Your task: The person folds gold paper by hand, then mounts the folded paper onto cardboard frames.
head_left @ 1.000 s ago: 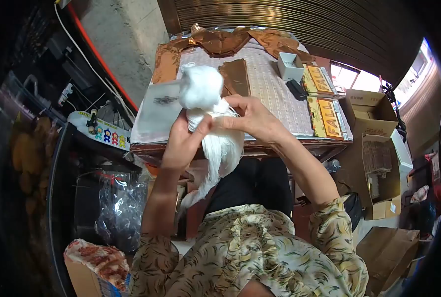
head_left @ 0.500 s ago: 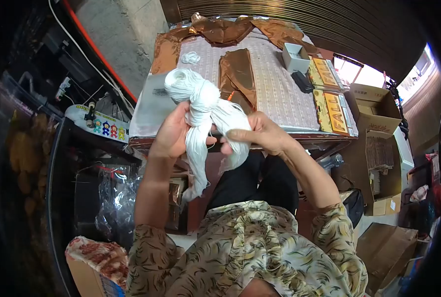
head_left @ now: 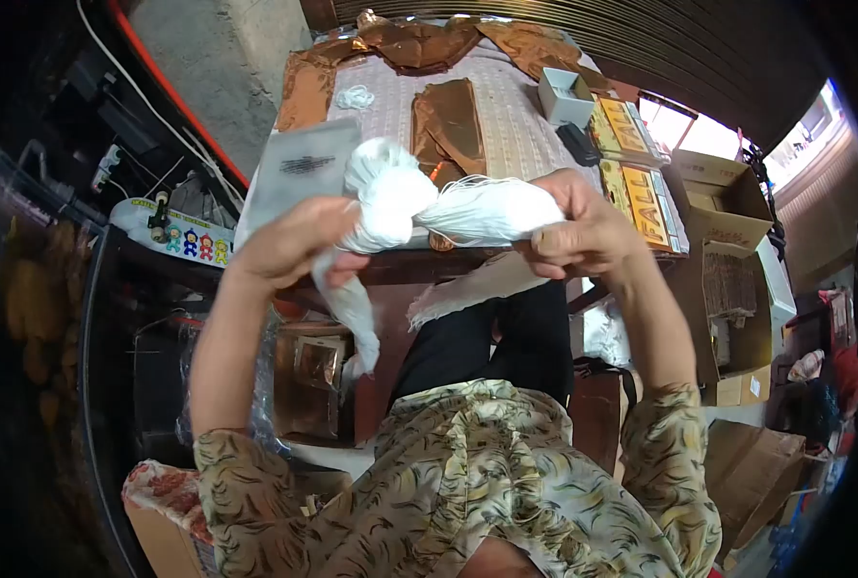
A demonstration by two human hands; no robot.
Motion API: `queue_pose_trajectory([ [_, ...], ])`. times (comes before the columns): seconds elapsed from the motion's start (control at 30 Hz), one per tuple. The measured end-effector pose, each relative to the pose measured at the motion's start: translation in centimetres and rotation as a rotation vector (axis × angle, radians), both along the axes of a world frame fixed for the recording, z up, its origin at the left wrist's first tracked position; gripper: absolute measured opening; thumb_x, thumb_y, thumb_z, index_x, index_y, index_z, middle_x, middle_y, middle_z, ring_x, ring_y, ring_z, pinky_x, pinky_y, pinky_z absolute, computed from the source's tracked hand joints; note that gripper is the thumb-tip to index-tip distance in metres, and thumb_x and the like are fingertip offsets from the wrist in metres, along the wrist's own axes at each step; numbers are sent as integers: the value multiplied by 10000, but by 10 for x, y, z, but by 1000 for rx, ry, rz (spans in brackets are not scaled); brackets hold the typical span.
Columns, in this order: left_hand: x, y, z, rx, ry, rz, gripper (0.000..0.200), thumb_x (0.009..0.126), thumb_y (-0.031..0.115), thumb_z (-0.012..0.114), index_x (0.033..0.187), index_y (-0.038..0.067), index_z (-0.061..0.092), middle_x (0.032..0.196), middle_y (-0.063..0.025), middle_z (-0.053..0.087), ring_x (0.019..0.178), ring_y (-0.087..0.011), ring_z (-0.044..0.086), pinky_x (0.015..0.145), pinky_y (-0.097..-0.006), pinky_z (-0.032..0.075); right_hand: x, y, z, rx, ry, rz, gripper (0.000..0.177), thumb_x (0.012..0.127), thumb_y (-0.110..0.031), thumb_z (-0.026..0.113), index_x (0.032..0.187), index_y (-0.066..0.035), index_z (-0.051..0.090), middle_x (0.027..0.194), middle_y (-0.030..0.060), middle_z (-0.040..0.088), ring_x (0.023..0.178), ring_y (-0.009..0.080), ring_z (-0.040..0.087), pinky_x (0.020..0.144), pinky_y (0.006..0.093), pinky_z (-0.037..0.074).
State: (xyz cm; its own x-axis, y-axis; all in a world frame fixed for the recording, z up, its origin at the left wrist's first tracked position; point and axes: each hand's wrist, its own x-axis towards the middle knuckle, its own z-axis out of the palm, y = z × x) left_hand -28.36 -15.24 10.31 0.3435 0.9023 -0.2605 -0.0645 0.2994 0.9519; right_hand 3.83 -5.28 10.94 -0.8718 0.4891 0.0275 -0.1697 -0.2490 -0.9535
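Note:
A knotted bundle of white string (head_left: 390,197) is stretched between my hands above the table's front edge. My left hand (head_left: 303,236) grips its thick, looped part, and a loose tail hangs below that hand. On the other side my right hand (head_left: 583,229) holds a spread bunch of strands, whose frayed end droops toward my lap. Behind the bundle, a brown foil bag (head_left: 448,120) lies on the table's quilted cover (head_left: 511,106). A clear plastic bag (head_left: 289,183) with dark print is near my left hand.
A small coil of white string (head_left: 355,97) lies farther back. At the right are a white box (head_left: 564,94), a black object (head_left: 578,144) and yellow FALL boxes (head_left: 641,207). Open cardboard boxes (head_left: 723,207) stand beyond. A metal shutter (head_left: 679,48) is behind.
My hands have moved apart, the left one leftward and the right one rightward and up. The right-hand strands are now pulled out sideways from the knot instead of hanging down.

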Motion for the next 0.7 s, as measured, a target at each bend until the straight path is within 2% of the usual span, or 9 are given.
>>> queue_pose_trajectory([
  [0.07,8,-6,43,1,443,-58,539,782,215,803,1239,-27,647,913,-53,705,742,-106,611,613,-266,489,17,-2,18,203,-197,-78,337,781,-200,825,854,93,675,617,35,596,416,82,470,382,245,379],
  [0.27,-21,-23,85,476,740,159,321,776,237,831,981,12,730,885,16,696,744,-89,628,715,-265,516,140,2,63,391,-480,-601,379,782,-211,768,1087,-9,673,666,-20,561,460,59,455,415,228,329],
  [0.33,-64,-28,95,507,811,349,354,837,354,786,955,27,716,771,57,608,642,-54,533,592,-239,427,273,63,31,815,-520,-1027,364,898,-213,684,1216,-48,621,960,29,632,797,57,586,694,174,473],
  [0.37,-89,-31,101,459,855,494,394,871,418,756,970,40,703,702,85,540,580,-29,465,518,-221,358,334,76,56,389,-54,-530,302,974,-212,644,1216,-31,623,896,12,616,757,71,583,736,180,488],
  [0.43,-126,-37,111,557,644,532,435,953,487,671,1051,64,668,642,114,380,514,2,303,457,-215,191,371,65,76,371,33,-1076,316,1035,-292,609,1199,-22,626,834,-9,589,701,80,549,610,225,441],
  [0.57,-54,-22,135,704,538,611,344,1077,399,520,1108,80,645,630,124,266,485,4,195,457,-223,144,357,47,82,260,160,-1105,242,1062,-172,539,1223,7,566,818,5,533,693,95,478,592,231,405],
  [0.6,-83,-9,153,631,289,200,350,1089,351,504,1202,52,645,718,79,501,565,1,440,498,-168,237,335,43,84,213,246,-1269,221,1066,-163,529,1200,8,567,789,-4,514,662,92,446,567,224,387],
  [0.63,-80,-8,151,770,384,381,484,1113,297,466,1538,66,460,702,46,550,619,1,537,680,-142,486,338,54,80,300,334,-776,174,1066,-135,514,1167,-2,563,738,-16,463,611,85,386,558,228,383],
  [0.7,-78,-4,160,755,388,715,495,1108,328,464,1504,32,488,1022,-105,734,954,-105,714,916,-205,561,323,53,69,239,476,-840,182,1088,-166,507,1146,-3,565,643,-55,399,532,44,352,501,210,332],
])
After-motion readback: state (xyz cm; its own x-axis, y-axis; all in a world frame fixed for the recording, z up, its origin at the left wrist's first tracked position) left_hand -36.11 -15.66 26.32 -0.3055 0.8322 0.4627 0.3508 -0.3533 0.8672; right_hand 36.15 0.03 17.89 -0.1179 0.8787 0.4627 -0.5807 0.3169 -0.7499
